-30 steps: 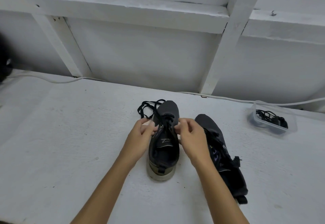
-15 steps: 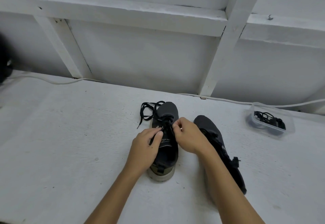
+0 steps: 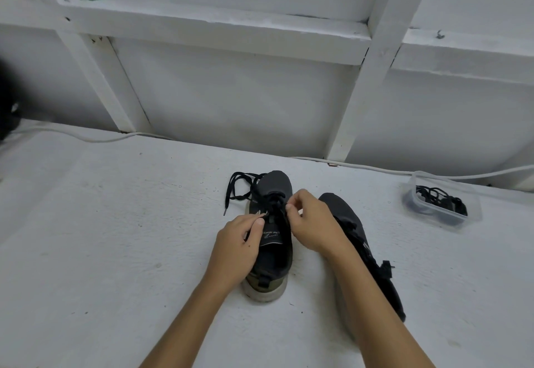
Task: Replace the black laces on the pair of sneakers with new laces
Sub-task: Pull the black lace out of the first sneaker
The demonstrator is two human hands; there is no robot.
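At about 10 o'clock from the hands, the loose black lace [image 3: 241, 188] trailed off the toe of the left sneaker [image 3: 271, 231] onto the white counter [image 3: 101, 237], its tip lying free. That sneaker stood upright at centre, toe at 12 o'clock, heel at 6. The left hand [image 3: 235, 247] lay against its left side, fingers curled, thumb and forefinger apparently pinching the lace at the lower eyelets. The right hand [image 3: 312, 223] was on the other side, fingertips pinched on the lace near the same eyelets. The right sneaker [image 3: 358, 240] lay at 3 o'clock, tipped on its side, its lacing apparently in place. Far out at 2 o'clock a clear plastic tub [image 3: 442, 202] held a coil of black laces [image 3: 439, 201].

Judged from this, only 1 sneaker was partly unlaced. A hard tug could snag the lace in an eyelet or drag the light shoe across the counter. The old and new laces were both black, so mixing them up looked easy.

The counter was painted white and scuffed. Behind it rose a white wall braced with white beams [image 3: 202, 26], and a white cable [image 3: 86, 137] ran along its foot.
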